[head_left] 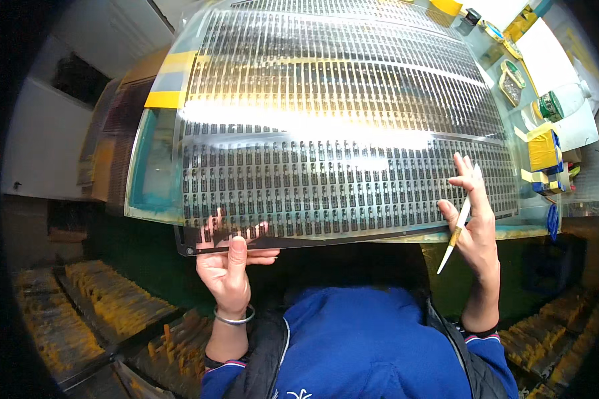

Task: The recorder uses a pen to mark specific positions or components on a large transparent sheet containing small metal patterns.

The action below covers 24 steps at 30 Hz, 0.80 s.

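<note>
A large see-through film sheet point(299, 173), printed with rows of small dark shapes, spreads over the table and sticks out past its near edge. My left hand point(229, 269) is closed on the sheet's near left corner area, thumb on top; its fingers show faintly through the film from below. Over the right part of the sheet is my right hand point(476, 226), fingers partly spread, with a slim white pen-like tool point(456, 236) held along the palm. The tool has a brownish middle and a tapered end pointing down toward me. Bright glare hides part of the print.
Rolls of tape point(492, 31), a small tray point(510, 90), a jar with a green lid point(549, 106) and a blue-and-yellow box point(546, 156) stand along the right side. Teal frame edging point(140, 176) runs at the left. Crates of upright yellowish pieces point(106, 292) sit low down.
</note>
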### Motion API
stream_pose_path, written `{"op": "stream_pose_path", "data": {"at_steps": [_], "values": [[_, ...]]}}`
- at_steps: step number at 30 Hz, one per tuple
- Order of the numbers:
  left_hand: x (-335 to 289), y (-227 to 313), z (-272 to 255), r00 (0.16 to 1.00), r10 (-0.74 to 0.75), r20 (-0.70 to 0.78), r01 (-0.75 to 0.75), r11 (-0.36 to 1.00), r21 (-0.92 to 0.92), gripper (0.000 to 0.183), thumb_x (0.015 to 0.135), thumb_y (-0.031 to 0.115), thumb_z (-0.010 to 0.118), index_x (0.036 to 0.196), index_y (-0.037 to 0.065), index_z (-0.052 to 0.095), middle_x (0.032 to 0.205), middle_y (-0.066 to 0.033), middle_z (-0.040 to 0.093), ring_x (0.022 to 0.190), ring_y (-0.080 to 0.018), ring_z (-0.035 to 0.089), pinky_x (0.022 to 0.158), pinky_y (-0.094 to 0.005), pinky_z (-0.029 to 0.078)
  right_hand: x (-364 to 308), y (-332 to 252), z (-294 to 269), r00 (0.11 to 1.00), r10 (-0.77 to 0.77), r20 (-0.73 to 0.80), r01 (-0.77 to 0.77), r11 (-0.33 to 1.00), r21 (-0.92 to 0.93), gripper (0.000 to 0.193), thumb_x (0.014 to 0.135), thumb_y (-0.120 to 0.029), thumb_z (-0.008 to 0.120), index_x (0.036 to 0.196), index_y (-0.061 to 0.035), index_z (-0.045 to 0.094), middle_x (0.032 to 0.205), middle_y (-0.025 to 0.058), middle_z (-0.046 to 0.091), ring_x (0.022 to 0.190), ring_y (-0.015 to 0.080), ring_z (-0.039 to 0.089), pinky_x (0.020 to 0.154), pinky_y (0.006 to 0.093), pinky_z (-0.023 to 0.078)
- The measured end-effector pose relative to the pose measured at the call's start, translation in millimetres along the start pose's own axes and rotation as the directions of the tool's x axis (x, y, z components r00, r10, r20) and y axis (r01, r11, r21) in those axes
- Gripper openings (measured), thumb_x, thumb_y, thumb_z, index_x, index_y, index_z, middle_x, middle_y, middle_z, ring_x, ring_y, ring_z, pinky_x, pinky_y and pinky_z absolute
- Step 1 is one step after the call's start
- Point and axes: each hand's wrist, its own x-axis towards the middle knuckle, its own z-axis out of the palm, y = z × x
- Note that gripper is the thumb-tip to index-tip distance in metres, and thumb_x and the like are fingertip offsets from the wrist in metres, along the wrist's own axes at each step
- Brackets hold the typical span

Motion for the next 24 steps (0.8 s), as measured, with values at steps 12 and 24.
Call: {"op": "stream_pose_path", "data": {"at_steps": [12, 24], "values": [[53, 43, -65, 0.937, -0.275, 0.217, 0.327, 0.907, -0.266, 0.081, 0.098, 0.061, 0.024, 0.138, -0.008, 0.034, 0.118, -0.0275, 0.061, 0.095, -0.0352, 0.068, 0.071, -0.0422, 0.062, -1, -8, -4, 0.994, 0.007, 0.111, -0.008, 1.0, 0.008, 0.027, 0.085, -0.011, 0.065, 0.109, -0.0066, 0.052, 0.148, 0.0215, 0.039, 0.143, 0.0384, 0.026, 0.118, 0.0499, 0.012], [111, 62, -41, 0.893, -0.306, 0.331, 0.325, 0.946, -0.001, 0.037, 0.097, 0.016, 0.052, 0.129, -0.004, 0.051, 0.11, -0.0088, 0.066, 0.09, -0.0095, 0.065, 0.078, -0.0232, 0.052, -1, -9, -7, 0.99, -0.005, 0.138, 0.01, 0.999, -0.033, 0.023, 0.09, -0.019, 0.061, 0.107, -0.0064, 0.052, 0.148, 0.0232, 0.038, 0.144, 0.0383, 0.025, 0.117, 0.0501, 0.011]]}}
